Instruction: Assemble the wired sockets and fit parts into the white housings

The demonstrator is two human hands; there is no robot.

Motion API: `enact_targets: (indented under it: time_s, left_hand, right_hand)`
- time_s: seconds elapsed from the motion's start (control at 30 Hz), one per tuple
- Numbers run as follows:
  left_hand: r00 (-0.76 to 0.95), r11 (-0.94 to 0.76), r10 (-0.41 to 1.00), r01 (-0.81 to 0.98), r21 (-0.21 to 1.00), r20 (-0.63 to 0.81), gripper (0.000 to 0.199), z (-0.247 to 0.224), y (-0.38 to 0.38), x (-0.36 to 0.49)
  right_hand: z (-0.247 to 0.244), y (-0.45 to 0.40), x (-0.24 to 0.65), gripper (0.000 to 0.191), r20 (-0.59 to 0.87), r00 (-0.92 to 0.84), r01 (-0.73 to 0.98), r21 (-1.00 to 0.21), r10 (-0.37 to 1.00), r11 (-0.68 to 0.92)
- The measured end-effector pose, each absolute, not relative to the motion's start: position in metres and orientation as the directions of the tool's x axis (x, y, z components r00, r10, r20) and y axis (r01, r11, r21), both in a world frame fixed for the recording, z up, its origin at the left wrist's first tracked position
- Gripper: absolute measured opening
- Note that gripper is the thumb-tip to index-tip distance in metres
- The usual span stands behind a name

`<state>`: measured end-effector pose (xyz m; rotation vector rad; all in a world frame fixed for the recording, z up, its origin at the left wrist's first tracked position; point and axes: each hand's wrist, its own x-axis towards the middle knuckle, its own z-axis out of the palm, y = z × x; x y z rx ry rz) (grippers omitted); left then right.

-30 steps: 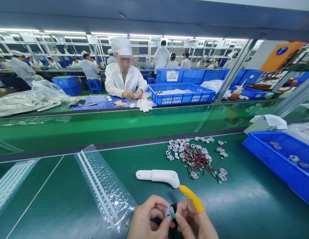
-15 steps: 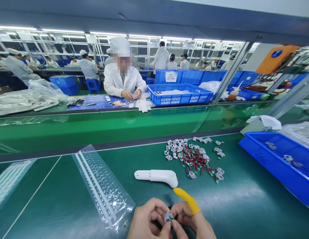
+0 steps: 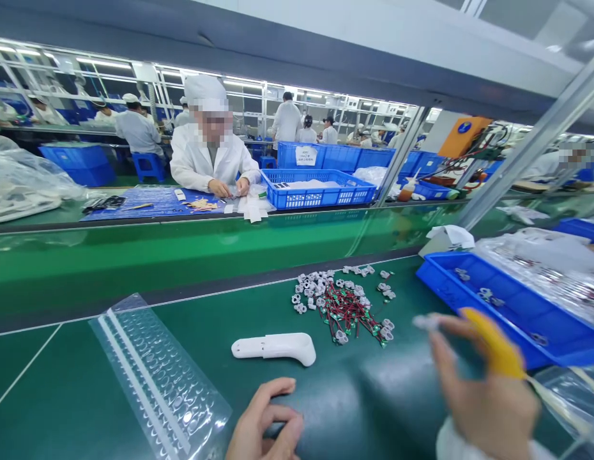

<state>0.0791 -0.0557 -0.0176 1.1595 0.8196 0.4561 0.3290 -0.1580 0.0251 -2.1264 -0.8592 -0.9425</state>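
My right hand (image 3: 483, 390), blurred, with a yellow finger cot on the forefinger, is raised at the lower right and pinches a small grey-white part (image 3: 424, 321) at its fingertips, near the blue bin (image 3: 450, 287). My left hand (image 3: 263, 428) rests low at the bottom edge, fingers loosely curled and holding nothing. A white plastic housing (image 3: 275, 347) lies on the green mat just beyond it. Farther back sits a pile of small white parts with red wires (image 3: 342, 300).
A clear blister tray (image 3: 156, 377) lies at the left. Clear bags (image 3: 541, 255) cover the right end of the bin. Beyond a green conveyor (image 3: 182, 246), a person in white (image 3: 208, 156) works at a blue mat beside a blue basket (image 3: 320, 188).
My hands have parted: the right hand carried the small part away to the right toward the blue bin, and the left stayed low. The view swung right.
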Motion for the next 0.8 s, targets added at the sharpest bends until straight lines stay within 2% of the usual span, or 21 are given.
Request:
enact_targets:
  time_s: [0.03, 0.1, 0.17, 0.23, 0.3, 0.37, 0.47, 0.53, 0.6, 0.73, 0.8]
  left_hand:
    - [0.64, 0.377, 0.688, 0.085, 0.922, -0.341, 0.046, -0.015, -0.054, 0.078]
    - [0.629, 0.409, 0.691, 0.067, 0.91, -0.357, 0.054, -0.008, -0.05, 0.078]
    - [0.578, 0.425, 0.732, 0.025, 0.905, -0.36, 0.06, -0.004, -0.047, 0.079]
    - [0.504, 0.424, 0.788, -0.024, 0.906, -0.355, 0.062, -0.003, -0.046, 0.081]
    - [0.444, 0.405, 0.828, -0.052, 0.913, -0.342, 0.059, -0.004, -0.044, 0.084]
    - [0.406, 0.381, 0.854, -0.063, 0.922, -0.325, 0.058, -0.006, -0.041, 0.085]
    - [0.366, 0.325, 0.889, -0.077, 0.942, -0.277, 0.054, -0.008, -0.036, 0.085]
    - [0.329, 0.262, 0.918, -0.086, 0.961, -0.221, 0.05, -0.008, -0.033, 0.084]
    - [0.33, 0.219, 0.927, -0.092, 0.971, -0.178, 0.048, -0.009, -0.032, 0.082]
    - [0.566, 0.3, 0.789, -0.015, 0.954, -0.239, 0.038, -0.016, -0.041, 0.082]
    - [0.643, 0.311, 0.73, -0.011, 0.95, -0.232, 0.034, -0.021, -0.049, 0.085]
  right_hand:
    - [0.037, -0.165, 0.362, 0.045, 0.844, 0.482, 0.71, -0.22, 0.234, -0.669]
    - [0.055, -0.177, 0.417, 0.046, 0.863, 0.441, 0.645, -0.116, 0.244, -0.756]
    - [0.061, -0.18, 0.445, 0.044, 0.826, 0.484, 0.633, -0.103, 0.288, -0.768]
    - [0.056, -0.171, 0.44, 0.038, 0.744, 0.51, 0.758, -0.152, 0.431, -0.635]
    - [0.042, -0.154, 0.408, 0.03, 0.65, 0.447, 0.887, -0.23, 0.615, -0.401]
    - [0.024, -0.134, 0.368, 0.022, 0.589, 0.352, 0.934, -0.271, 0.727, -0.232]
    - [0.003, -0.111, 0.323, 0.025, 0.498, 0.236, 0.941, -0.332, 0.835, -0.068]
    - [-0.007, -0.104, 0.312, 0.024, 0.453, 0.204, 0.929, -0.369, 0.868, -0.026]
    - [-0.014, -0.102, 0.309, 0.015, 0.42, 0.212, 0.913, -0.406, 0.882, -0.026]
    - [-0.021, -0.111, 0.299, 0.011, 0.371, 0.252, 0.867, -0.497, 0.894, -0.038]
    - [-0.018, -0.118, 0.283, 0.006, 0.283, 0.279, 0.774, -0.632, 0.918, -0.041]
